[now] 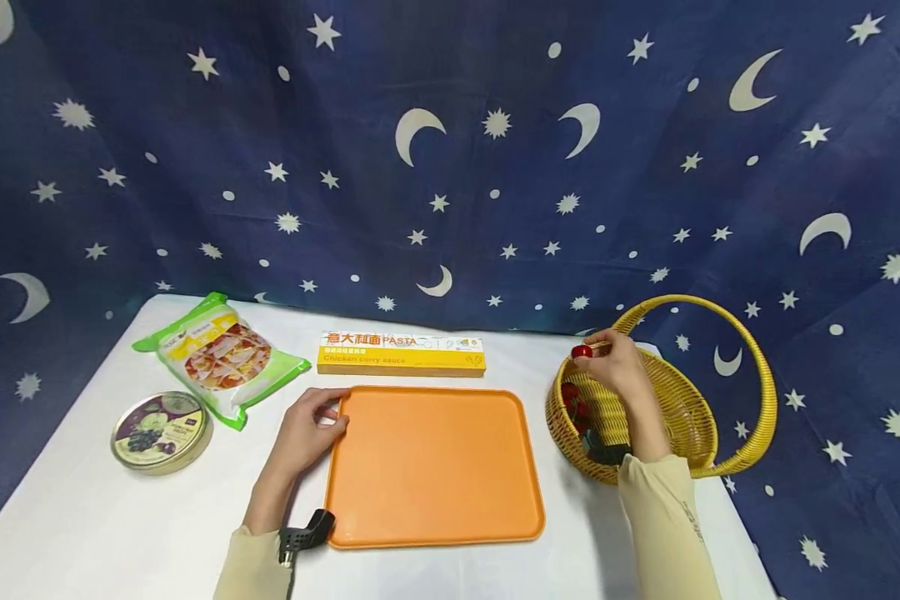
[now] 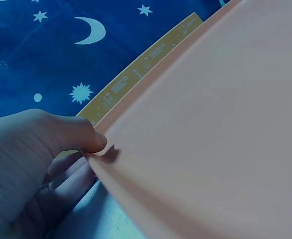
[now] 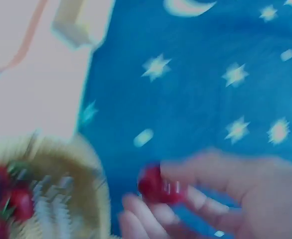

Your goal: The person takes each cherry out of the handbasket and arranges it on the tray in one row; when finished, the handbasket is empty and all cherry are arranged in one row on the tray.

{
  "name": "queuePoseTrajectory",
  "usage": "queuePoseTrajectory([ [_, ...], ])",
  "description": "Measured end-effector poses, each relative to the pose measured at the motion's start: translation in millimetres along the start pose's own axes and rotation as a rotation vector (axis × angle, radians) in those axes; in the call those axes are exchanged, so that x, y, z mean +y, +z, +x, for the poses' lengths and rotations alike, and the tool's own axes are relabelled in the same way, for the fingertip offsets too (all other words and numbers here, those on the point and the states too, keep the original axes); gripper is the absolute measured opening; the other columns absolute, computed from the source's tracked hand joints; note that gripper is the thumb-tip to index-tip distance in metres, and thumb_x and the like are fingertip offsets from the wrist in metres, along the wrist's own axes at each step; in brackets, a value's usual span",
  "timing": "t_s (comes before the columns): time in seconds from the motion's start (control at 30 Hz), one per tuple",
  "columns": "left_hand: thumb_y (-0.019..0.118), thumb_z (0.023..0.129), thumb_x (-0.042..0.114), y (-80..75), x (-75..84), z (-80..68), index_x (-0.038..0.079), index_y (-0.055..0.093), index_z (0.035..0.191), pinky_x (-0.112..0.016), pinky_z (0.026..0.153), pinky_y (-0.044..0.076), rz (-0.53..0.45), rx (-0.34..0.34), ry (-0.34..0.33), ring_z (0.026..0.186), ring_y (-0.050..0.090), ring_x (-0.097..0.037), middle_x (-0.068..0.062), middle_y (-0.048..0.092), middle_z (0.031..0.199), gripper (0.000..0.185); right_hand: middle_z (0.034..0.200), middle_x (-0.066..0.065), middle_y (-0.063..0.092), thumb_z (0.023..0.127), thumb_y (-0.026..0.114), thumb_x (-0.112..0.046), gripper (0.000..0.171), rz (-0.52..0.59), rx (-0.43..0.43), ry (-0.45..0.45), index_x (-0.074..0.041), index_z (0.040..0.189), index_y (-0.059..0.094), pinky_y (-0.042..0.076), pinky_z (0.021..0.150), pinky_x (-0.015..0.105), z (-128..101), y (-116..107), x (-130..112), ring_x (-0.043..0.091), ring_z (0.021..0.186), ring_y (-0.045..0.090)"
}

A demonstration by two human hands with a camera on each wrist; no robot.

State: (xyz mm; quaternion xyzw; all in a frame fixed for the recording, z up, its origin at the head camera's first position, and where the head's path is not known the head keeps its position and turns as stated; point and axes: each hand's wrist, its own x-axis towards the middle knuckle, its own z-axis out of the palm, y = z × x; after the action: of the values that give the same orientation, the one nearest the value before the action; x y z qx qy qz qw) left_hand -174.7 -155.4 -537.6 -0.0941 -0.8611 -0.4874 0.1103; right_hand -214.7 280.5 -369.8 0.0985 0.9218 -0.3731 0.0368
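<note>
At the tray's far left corner, my left hand pinches the rim of the orange tray. In the left wrist view the thumb lies over the rim, with the other fingers below it, partly hidden. My right hand holds a small glossy red fruit between thumb and fingers, above the far left rim of the yellow wicker basket. Several similar red fruits, with bits of green, lie inside the basket on its left. The right wrist view is blurred.
Behind the tray lies a yellow-and-white pasta box. A green food bag and a round tin sit at the left. The basket's tall handle arches out to the right. A dark starry cloth hangs behind the white table.
</note>
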Motion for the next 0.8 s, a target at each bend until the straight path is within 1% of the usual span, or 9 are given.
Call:
queuePoseTrajectory([
  [0.1,0.077,0.076,0.000,1.5,4.1,8.9,0.004,0.070,0.115,-0.030,0.073,0.047,-0.018,-0.006,-0.004,0.080,0.061,-0.017,-0.010,0.064,0.102,0.040,0.104,0.028,0.061,0.083,0.071,-0.002,0.040,0.052,0.021,-0.149,0.009,0.118,0.054,0.050,0.064,0.024,-14.1,15.1,-22.7,0.026,0.080,0.061],
  [0.17,0.077,0.076,0.000,2.1,4.8,13.0,0.004,0.070,0.115,-0.028,0.072,0.048,-0.027,-0.015,-0.006,0.079,0.062,-0.016,-0.010,0.063,0.102,0.040,0.103,0.027,0.062,0.080,0.072,0.001,0.037,0.122,0.017,-0.215,0.008,0.113,0.056,0.050,0.063,0.023,-22.7,37.7,-35.5,0.026,0.078,0.061],
  [0.27,0.076,0.077,0.000,3.6,4.4,13.4,0.004,0.070,0.115,-0.028,0.072,0.048,-0.030,-0.028,-0.012,0.078,0.062,-0.015,-0.010,0.063,0.101,0.040,0.098,0.024,0.064,0.077,0.073,0.006,0.031,0.244,-0.018,-0.253,0.006,0.105,0.060,0.048,0.062,0.021,-35.5,88.0,-48.5,0.023,0.073,0.063],
  [0.33,0.076,0.077,0.000,4.5,3.3,10.8,0.005,0.070,0.115,-0.029,0.072,0.048,-0.027,-0.028,-0.014,0.078,0.061,-0.015,-0.010,0.063,0.101,0.039,0.094,0.021,0.064,0.074,0.074,0.008,0.030,0.314,-0.075,-0.258,0.006,0.102,0.061,0.049,0.063,0.021,-42.2,126.3,-54.3,0.020,0.071,0.064],
  [0.4,0.077,0.076,0.000,4.2,2.3,6.9,0.005,0.070,0.115,-0.031,0.073,0.047,-0.028,-0.025,-0.023,0.078,0.061,-0.016,-0.009,0.063,0.100,0.039,0.092,0.019,0.064,0.073,0.075,0.009,0.031,0.351,-0.139,-0.264,0.005,0.101,0.062,0.051,0.063,0.022,-47.9,163.8,-60.8,0.021,0.072,0.064],
  [0.5,0.077,0.076,0.000,1.1,0.5,0.6,0.005,0.071,0.114,-0.030,0.073,0.048,-0.033,-0.022,-0.046,0.078,0.061,-0.016,-0.009,0.063,0.101,0.039,0.091,0.016,0.063,0.073,0.077,0.007,0.031,0.352,-0.218,-0.284,0.004,0.100,0.063,0.053,0.064,0.025,-55.4,211.5,-72.9,0.022,0.073,0.063],
  [0.6,0.077,0.077,-0.001,3.6,-2.2,-4.0,0.005,0.071,0.115,-0.029,0.072,0.048,-0.049,-0.025,-0.070,0.078,0.061,-0.015,-0.010,0.063,0.102,0.039,0.090,0.012,0.063,0.074,0.079,0.004,0.030,0.283,-0.236,-0.303,0.001,0.099,0.063,0.053,0.064,0.027,-60.9,243.1,-79.9,0.019,0.073,0.061],
  [0.7,0.077,0.076,-0.002,3.3,-2.9,-3.6,0.005,0.071,0.114,-0.029,0.071,0.049,-0.055,-0.017,-0.065,0.077,0.062,-0.015,-0.010,0.063,0.102,0.039,0.089,0.010,0.064,0.073,0.080,0.000,0.031,0.231,-0.207,-0.329,-0.001,0.099,0.063,0.052,0.066,0.025,-62.8,261.2,-84.9,0.016,0.071,0.061],
  [0.8,0.077,0.076,-0.001,3.9,-1.8,0.3,0.005,0.071,0.114,-0.030,0.070,0.049,-0.055,-0.006,-0.041,0.077,0.061,-0.015,-0.010,0.063,0.101,0.039,0.088,0.009,0.066,0.073,0.080,-0.002,0.031,0.231,-0.157,-0.322,-0.001,0.100,0.065,0.053,0.066,0.026,-62.7,267.8,-87.3,0.016,0.069,0.063],
])
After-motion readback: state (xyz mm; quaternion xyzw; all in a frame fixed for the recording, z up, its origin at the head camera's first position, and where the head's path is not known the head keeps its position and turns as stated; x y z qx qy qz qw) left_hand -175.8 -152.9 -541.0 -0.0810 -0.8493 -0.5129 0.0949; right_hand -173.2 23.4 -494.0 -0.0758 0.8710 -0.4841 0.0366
